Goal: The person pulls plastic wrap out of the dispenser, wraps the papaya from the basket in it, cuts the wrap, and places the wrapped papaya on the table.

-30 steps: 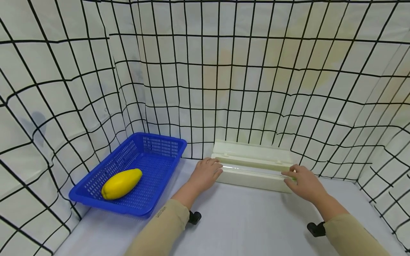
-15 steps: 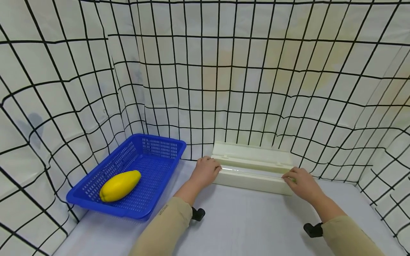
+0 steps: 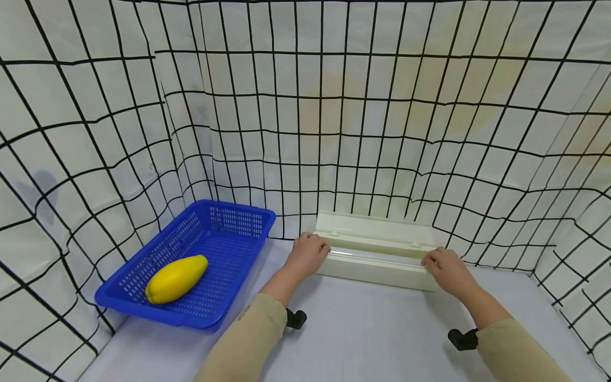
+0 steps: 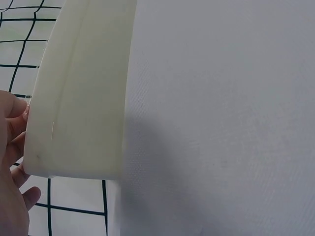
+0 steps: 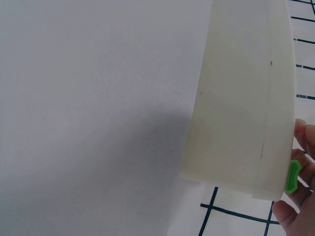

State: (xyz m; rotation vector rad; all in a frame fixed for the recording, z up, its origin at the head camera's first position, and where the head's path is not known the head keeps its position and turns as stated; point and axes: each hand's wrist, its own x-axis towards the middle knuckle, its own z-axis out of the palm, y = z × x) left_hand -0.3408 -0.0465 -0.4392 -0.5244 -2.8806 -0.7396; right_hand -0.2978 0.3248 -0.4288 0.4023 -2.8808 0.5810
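A cream cling film dispenser (image 3: 377, 274) lies on the table with its lid (image 3: 377, 227) tipped back against the grid. Clear cling film (image 3: 365, 254) shines along its top opening. At the dispenser's left end, my left hand (image 3: 307, 255) has curled fingertips pinching the film at the top edge. My right hand (image 3: 447, 270) does likewise at the other end; its fingers lie beside a green slide cutter (image 5: 293, 176) in the right wrist view. Both wrist views show the dispenser's long front wall; the film between the fingertips is hard to make out.
A blue plastic basket (image 3: 234, 286) stands on the left, holding a yellow papaya-like fruit (image 3: 176, 279). Black wire grid (image 3: 322, 98) with white cloth behind it encloses the back and sides. White cloth (image 3: 372, 334) covers the table in front.
My right hand's fingers have curled in more at the dispenser's right end, so the green cutter no longer shows in the head view. The left hand stays nearly still.
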